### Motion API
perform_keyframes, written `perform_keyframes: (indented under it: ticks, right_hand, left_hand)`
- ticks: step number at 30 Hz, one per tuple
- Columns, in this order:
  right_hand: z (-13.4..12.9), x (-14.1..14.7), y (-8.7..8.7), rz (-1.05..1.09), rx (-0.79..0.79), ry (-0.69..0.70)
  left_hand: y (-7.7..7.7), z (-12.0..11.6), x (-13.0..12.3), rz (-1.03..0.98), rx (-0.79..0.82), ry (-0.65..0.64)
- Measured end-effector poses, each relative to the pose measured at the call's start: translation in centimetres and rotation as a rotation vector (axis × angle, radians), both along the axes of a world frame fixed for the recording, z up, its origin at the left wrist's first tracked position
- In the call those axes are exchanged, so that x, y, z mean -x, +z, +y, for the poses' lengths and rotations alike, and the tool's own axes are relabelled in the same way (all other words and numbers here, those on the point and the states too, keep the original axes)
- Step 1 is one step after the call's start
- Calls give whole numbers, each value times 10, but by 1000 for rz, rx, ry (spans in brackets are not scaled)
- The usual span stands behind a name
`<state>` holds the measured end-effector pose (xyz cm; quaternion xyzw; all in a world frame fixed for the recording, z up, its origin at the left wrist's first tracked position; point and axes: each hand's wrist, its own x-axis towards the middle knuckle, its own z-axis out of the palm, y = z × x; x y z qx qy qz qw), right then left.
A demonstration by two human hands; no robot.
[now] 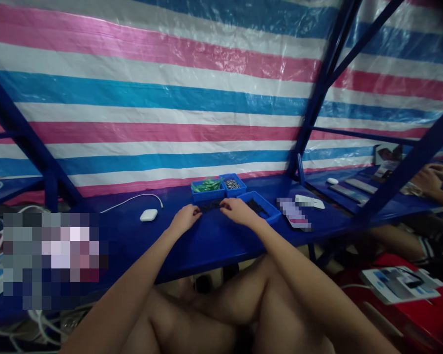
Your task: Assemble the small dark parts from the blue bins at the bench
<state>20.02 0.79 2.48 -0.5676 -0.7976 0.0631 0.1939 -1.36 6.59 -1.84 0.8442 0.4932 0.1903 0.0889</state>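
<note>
Both bare hands are in at the middle of the glossy blue table (206, 248), between its front and back edges. The left hand (186, 217) curls its fingers inward, thumb near fingertips; whether anything is pinched there, I can't tell. The right hand (237, 210) comes in opposite, fingers bent down, fingertips at the thin, dark, tangled-looking pieces (210, 205) lying between the two hands; its hold is too small to make out as well.

Right behind, toward the back edge, sits a blue plastic tray (208, 196) of shiny green pieces (209, 185), and just beside it a smaller blue bin (239, 190) of small silvery metal parts (232, 184). Just right of the right hand, a tilted blue box (272, 217) carries black pieces (256, 205). Over to the left, a rounded white case (148, 215) lies near a thin white cable (133, 197); toward the right end, a flat white object (310, 201).
</note>
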Motion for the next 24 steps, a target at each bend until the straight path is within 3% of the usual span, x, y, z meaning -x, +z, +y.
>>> perform_keyframes:
  ticks: [6, 11, 16, 20, 24]
  right_hand:
    - [-1, 21, -21, -176, 80, 44]
    - [-8, 25, -19, -110, 60, 66]
    - [-14, 31, -20, -41, 83, 151]
    - [-14, 35, -30, -15, 74, 92]
    - [-19, 41, -46, 138, -17, -26]
  left_hand:
    - [2, -6, -3, -16, -13, 44]
    - [4, -23, 7, -167, 108, -26]
    - [-5, -50, -10, -233, 140, -35]
    - [-14, -53, -18, -454, 104, 51]
    - [-16, -51, -13, -607, 87, 107]
